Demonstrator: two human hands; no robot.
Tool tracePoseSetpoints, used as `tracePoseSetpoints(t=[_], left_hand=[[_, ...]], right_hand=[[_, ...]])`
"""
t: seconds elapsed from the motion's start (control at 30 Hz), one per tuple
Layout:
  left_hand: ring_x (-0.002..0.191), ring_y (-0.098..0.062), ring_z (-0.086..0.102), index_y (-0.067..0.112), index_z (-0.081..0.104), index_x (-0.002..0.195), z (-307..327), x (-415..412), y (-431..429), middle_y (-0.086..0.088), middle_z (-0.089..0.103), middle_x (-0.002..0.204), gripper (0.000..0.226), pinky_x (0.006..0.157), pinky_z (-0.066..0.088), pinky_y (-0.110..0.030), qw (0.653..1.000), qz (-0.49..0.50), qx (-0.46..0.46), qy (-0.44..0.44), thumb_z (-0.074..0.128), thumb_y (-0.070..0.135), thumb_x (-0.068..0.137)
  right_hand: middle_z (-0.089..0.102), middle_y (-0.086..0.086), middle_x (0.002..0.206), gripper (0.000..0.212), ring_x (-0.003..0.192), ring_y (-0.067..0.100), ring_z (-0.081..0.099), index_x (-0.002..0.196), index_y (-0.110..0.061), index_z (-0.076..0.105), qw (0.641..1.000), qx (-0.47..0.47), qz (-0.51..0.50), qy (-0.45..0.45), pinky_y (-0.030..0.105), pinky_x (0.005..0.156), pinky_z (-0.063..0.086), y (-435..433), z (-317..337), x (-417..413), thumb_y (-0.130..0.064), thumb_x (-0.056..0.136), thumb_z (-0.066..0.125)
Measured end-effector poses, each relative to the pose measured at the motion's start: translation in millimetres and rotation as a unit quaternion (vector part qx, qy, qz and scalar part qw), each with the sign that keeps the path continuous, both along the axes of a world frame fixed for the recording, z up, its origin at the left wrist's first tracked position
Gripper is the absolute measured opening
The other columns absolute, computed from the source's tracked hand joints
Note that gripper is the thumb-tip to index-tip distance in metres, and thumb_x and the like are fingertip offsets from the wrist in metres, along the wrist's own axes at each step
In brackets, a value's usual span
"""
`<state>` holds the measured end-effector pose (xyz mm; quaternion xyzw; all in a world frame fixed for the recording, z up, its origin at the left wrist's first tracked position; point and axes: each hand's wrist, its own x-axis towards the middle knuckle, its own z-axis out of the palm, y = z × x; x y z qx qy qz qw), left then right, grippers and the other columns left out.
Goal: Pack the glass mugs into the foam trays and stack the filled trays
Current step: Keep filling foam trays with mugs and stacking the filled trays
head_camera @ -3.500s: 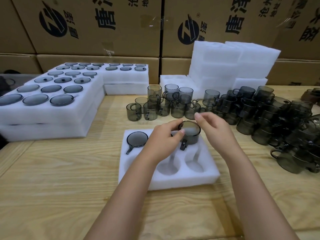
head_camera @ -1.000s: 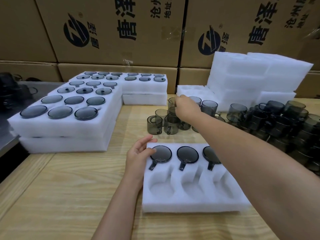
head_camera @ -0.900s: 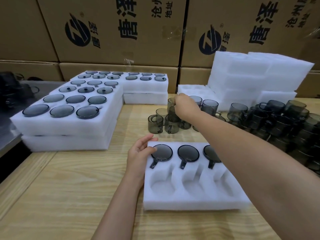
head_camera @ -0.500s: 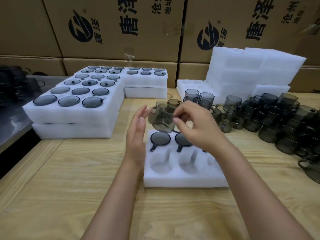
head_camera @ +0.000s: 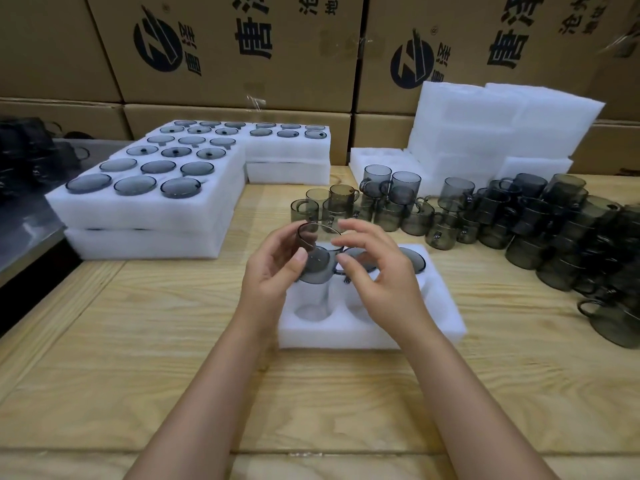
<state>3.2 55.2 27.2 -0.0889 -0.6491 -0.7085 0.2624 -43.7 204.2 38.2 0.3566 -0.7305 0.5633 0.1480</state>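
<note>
A smoky glass mug (head_camera: pixel 313 242) is tilted in the air just above the white foam tray (head_camera: pixel 441 329) in the middle of the wooden table. My left hand (head_camera: pixel 272 277) grips it from the left with thumb and fingers. My right hand (head_camera: pixel 379 275) pinches its rim and side from the right. The tray's back row holds mugs; the right one (head_camera: pixel 414 259) shows, the others are largely hidden behind the held mug and my hands. The front-row pockets (head_camera: pixel 311 311) are hollow.
Two-high stacks of filled foam trays (head_camera: pixel 149 211) stand at the left, with another stack (head_camera: pixel 287 152) behind. Loose mugs (head_camera: pixel 398 202) cluster behind the tray and pile up at the right (head_camera: pixel 554 233). Empty foam trays (head_camera: pixel 485 126) and cardboard boxes (head_camera: pixel 242 50) line the back.
My right hand took a mug from the loose cluster and carried it back above the tray. My left hand left the tray's corner and closed on that mug.
</note>
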Motion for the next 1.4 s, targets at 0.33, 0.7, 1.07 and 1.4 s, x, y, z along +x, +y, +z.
tracePoseSetpoints(t=[0.33,0.7,1.07,1.4], left_hand=[[0.085,-0.008,0.058,0.023,0.059,0.089,1,5,-12,0.004,0.055,0.093,0.036,0.076,0.047,-0.022,0.994,0.036,-0.107,0.002,0.076,0.032,0.058],[0.084,-0.03,0.045,0.019,0.038,0.069,1,5,-12,-0.014,0.045,0.089,0.058,0.072,0.035,-0.029,0.97,0.048,-0.233,-0.049,0.082,0.044,0.041],[0.079,-0.003,0.043,0.027,0.049,0.079,0,8,-7,0.002,0.041,0.094,0.036,0.074,0.035,-0.009,0.943,0.033,-0.327,-0.057,0.071,0.039,0.053],[0.111,-0.001,0.04,0.041,0.046,0.098,2,13,-9,0.014,0.047,0.109,0.047,0.099,0.034,-0.035,0.931,0.016,-0.341,-0.127,0.06,0.058,0.057]], right_hand=[[0.065,-0.017,0.102,0.03,0.089,0.004,0.061,0.097,-0.041,0.063,0.993,-0.02,0.026,-0.113,0.018,0.078,0.047,1,0,-1,-0.012,0.09,0.06],[0.066,-0.023,0.104,0.027,0.104,-0.001,0.057,0.102,-0.043,0.064,0.981,0.089,0.066,-0.159,0.026,0.095,0.044,4,-2,-3,-0.038,0.077,0.073],[0.064,-0.013,0.113,0.037,0.112,0.002,0.056,0.114,-0.03,0.062,0.973,0.14,0.115,-0.142,0.03,0.101,0.042,12,3,0,-0.025,0.079,0.074],[0.061,-0.017,0.115,0.038,0.113,-0.001,0.051,0.115,-0.032,0.06,0.97,0.185,0.091,-0.128,0.017,0.094,0.039,11,4,0,-0.041,0.079,0.065]])
